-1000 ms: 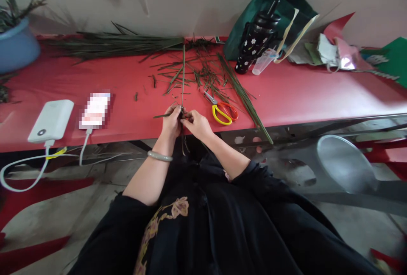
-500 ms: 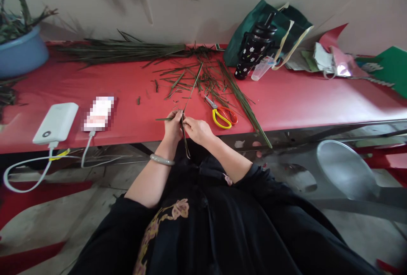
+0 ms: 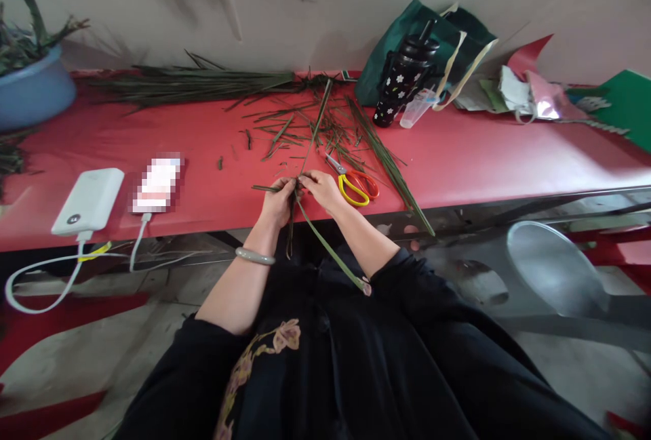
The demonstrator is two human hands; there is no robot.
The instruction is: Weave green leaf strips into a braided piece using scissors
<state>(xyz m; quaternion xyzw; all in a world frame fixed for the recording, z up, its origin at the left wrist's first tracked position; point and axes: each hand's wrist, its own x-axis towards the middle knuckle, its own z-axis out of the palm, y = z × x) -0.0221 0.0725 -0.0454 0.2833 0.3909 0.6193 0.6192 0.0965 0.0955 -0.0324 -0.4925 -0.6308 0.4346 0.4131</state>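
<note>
Red table (image 3: 458, 155) against a pale wall; both hands' grip pinches leaf strips (image 3: 325, 250).

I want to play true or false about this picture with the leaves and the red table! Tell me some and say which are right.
1. Both hands, left hand and right hand, pinch green leaf strips. True.
2. The scissors have blue handles. False: yellow and orange.
3. A bracelet is on the left wrist. True.
4. The white power bank lies right of the scissors. False: far to their left.
5. The black flowered bottle leans against a green bag. True.
</note>
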